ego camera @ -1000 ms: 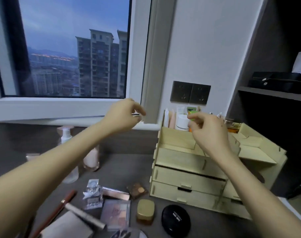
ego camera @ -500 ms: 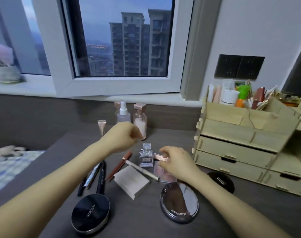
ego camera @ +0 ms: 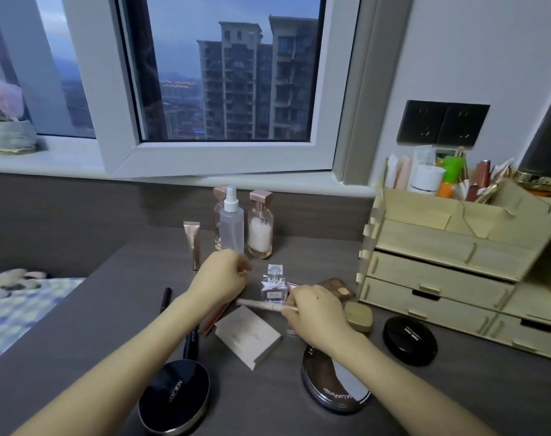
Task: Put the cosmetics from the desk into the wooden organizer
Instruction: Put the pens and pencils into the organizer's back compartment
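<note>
The wooden organizer (ego camera: 450, 247) stands at the desk's right, its top bins full of tubes and bottles and its drawers closed. My right hand (ego camera: 315, 316) pinches the end of a slim pale stick (ego camera: 258, 305) that lies in front of a small square perfume bottle (ego camera: 274, 287). My left hand (ego camera: 220, 278) hovers just left of that bottle with curled fingers; nothing shows in them. Around the hands lie a pale square compact (ego camera: 249, 336), a gold case (ego camera: 359, 316), a brown eyeshadow palette (ego camera: 337, 286) and three round compacts (ego camera: 175, 401) (ego camera: 334, 388) (ego camera: 409, 339).
A spray bottle (ego camera: 231, 225), a rose-capped bottle (ego camera: 261, 231) and a slim tube (ego camera: 192, 243) stand at the desk's back. Black pencils (ego camera: 190, 341) lie under my left forearm. An open window sash (ego camera: 205, 158) juts over the sill, and a bed (ego camera: 16, 309) lies left.
Both hands came down from the organizer's top to the desk. My right hand has moved onto the slim pale stick and taken hold of its end. The view turned left and down.
</note>
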### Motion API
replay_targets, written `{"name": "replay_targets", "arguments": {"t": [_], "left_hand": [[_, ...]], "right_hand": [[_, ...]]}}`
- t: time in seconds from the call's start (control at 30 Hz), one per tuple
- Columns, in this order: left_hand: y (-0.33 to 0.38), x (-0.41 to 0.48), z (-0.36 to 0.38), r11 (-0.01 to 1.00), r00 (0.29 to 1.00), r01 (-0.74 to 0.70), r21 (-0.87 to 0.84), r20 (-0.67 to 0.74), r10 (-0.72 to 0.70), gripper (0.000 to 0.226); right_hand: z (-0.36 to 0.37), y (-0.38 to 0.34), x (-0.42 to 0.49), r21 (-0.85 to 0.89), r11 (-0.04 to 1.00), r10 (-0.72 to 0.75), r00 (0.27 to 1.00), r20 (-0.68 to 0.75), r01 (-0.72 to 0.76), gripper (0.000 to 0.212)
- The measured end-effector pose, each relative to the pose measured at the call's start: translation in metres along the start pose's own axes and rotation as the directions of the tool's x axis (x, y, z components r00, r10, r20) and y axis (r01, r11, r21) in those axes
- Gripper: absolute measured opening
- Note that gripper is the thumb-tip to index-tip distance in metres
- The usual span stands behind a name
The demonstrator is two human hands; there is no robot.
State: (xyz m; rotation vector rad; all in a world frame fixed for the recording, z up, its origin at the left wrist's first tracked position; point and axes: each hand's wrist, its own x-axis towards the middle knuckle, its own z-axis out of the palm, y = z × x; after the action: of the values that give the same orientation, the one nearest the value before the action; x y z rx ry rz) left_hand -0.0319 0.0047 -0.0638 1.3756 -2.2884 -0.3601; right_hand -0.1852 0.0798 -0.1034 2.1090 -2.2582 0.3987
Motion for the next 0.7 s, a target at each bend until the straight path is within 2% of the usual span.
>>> {"name": "replay_targets", "arguments": {"t": [0.1, 0.2, 0.3, 0.37, 0.43, 0.5, 0.6, 0.7], "left_hand": [[0.012, 0.005, -0.001, 0.995, 0.988, -0.099, -0.029, -0.125, 0.095, 0.027], [0.028, 0.009, 0.003, 0.957, 0.937, -0.290, 0.016, -0.197, 0.287, 0.019], [0.044, 0.016, 0.022, 0.873, 0.882, -0.464, 0.149, -0.014, 0.471, 0.020], [0.055, 0.028, 0.036, 0.792, 0.849, -0.528, 0.306, 0.158, 0.504, 0.022], [0.068, 0.042, 0.044, 0.666, 0.815, -0.579, 0.470, 0.300, 0.496, 0.021], [0.081, 0.054, 0.050, 0.568, 0.793, -0.610, 0.553, 0.410, 0.451, 0.023], [0.097, 0.070, 0.063, 0.473, 0.758, -0.648, 0.597, 0.562, 0.330, 0.029], [0.105, 0.080, 0.077, 0.436, 0.749, -0.644, 0.628, 0.633, 0.194, 0.037]], "right_hand": [[-0.027, 0.013, -0.011, 0.204, 0.978, 0.072, 0.986, -0.152, -0.040, 0.017], [-0.066, 0.035, -0.025, 0.418, 0.904, 0.202, 0.951, -0.232, -0.090, 0.010], [-0.099, 0.057, -0.043, 0.567, 0.820, 0.282, 0.918, -0.277, -0.081, 0.020], [-0.114, 0.071, -0.052, 0.595, 0.800, 0.315, 0.896, -0.313, -0.074, 0.025], [-0.122, 0.083, -0.057, 0.620, 0.782, 0.339, 0.878, -0.338, -0.063, 0.025], [-0.122, 0.093, -0.057, 0.633, 0.772, 0.348, 0.873, -0.342, -0.060, 0.025], [-0.118, 0.103, -0.054, 0.634, 0.771, 0.353, 0.871, -0.343, -0.063, 0.028], [-0.118, 0.107, -0.052, 0.633, 0.772, 0.355, 0.867, -0.349, -0.061, 0.027]]}}
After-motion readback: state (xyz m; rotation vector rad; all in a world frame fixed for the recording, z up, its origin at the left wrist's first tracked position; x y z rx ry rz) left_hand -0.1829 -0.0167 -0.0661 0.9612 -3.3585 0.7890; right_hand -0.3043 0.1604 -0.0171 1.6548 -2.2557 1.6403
